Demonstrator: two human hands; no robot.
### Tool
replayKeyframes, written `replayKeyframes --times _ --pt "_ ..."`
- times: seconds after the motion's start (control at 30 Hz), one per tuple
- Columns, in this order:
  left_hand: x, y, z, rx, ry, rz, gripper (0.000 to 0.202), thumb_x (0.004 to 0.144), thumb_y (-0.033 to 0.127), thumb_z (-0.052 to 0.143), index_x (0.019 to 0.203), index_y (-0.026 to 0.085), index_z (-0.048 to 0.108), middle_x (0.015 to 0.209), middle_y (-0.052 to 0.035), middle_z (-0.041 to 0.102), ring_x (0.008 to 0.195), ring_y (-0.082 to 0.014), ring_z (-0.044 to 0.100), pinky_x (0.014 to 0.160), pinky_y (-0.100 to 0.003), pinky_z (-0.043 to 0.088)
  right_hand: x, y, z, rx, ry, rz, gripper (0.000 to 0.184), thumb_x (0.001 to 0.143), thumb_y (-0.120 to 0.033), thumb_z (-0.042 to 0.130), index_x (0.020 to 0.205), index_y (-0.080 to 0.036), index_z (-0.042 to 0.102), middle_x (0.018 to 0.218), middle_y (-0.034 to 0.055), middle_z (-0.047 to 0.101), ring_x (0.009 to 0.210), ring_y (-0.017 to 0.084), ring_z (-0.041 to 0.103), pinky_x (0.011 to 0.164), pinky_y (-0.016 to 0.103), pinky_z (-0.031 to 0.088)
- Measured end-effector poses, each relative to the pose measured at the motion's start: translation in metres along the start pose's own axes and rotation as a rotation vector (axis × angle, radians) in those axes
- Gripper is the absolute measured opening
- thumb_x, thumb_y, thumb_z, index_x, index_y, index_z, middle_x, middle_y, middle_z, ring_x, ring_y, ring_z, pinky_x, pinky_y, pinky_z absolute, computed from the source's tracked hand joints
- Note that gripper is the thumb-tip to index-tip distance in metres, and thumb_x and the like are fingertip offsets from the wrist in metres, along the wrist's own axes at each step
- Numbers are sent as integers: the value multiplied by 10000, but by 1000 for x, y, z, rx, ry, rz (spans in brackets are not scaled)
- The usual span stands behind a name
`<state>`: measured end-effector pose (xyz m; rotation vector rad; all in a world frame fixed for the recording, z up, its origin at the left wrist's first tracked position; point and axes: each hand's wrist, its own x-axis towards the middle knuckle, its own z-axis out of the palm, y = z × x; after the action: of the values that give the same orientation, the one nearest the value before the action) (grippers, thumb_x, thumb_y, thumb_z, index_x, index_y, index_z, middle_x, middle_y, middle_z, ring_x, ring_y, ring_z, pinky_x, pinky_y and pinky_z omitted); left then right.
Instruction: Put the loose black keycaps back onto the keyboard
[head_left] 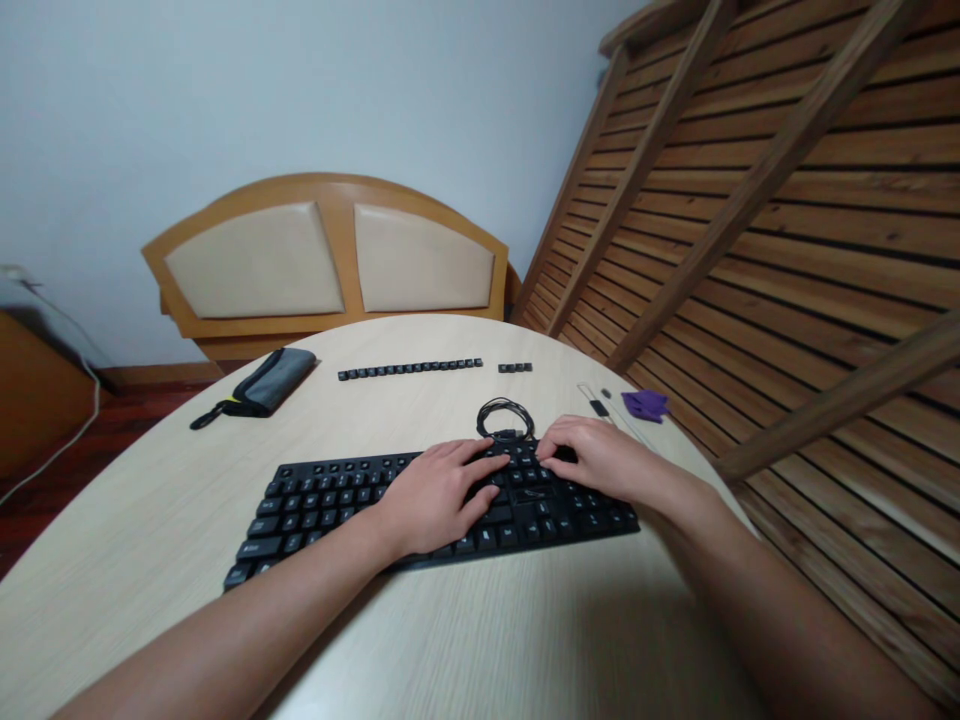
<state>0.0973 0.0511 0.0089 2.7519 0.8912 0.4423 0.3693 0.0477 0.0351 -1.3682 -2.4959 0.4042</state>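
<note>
A black keyboard lies at a slant across the light wooden table. My left hand rests on its right-centre part with the fingers spread, and it holds nothing. Over the upper right of the keys, my right hand is closed in a pinch, its fingertips against the keyboard; whatever is between them is hidden. The coiled black cable sits just behind the keyboard, close to both hands. Farther back, small black keycaps form a long row and a short row.
A folded grey cloth with a black loop lies at the left. On the right are a small wire tool with a black handle and a crumpled purple cloth. A slatted wooden panel leans beside the table's right edge.
</note>
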Motion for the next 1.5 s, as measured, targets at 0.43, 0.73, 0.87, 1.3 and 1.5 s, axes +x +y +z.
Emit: replayKeyframes --times 0.43,0.73,0.87,1.3,1.5 --pt "1 0 3 -16 40 1 402 1016 319 497 1395 225 593 1456 -94 575 1294 -276 570 1093 -471 462 37 33 19 -64 314 48 222 946 -263 559 1113 -204 693 1133 93 726 1123 268 613 1002 440 465" --pt "2 -2 3 -17 42 6 407 1014 318 495 1398 225 592 1461 -94 570 1289 -275 569 1088 -467 465 107 52 21 -367 174 145 416 941 -163 530 1353 -134 587 1427 153 589 1371 330 415 1099 494 383" --pt "2 -2 2 -18 39 4 405 1018 322 493 1399 229 592 1458 -90 573 1287 -276 570 1091 -474 463 125 57 24 -395 162 175 413 928 -123 534 1336 -125 594 1447 154 575 1428 354 340 1098 519 371" --pt "1 -3 3 -26 46 17 402 1012 310 497 1396 231 591 1457 -92 574 1286 -275 574 1086 -473 467 99 29 14 -321 215 157 250 928 -143 586 1100 -186 763 1160 121 746 1218 281 588 1041 398 440" --pt "1 -2 3 -11 34 5 409 1015 313 495 1405 230 587 1469 -90 564 1298 -270 565 1096 -466 459 33 18 -2 192 315 175 233 925 -263 614 1112 -220 746 1122 72 766 1053 234 697 959 376 523"
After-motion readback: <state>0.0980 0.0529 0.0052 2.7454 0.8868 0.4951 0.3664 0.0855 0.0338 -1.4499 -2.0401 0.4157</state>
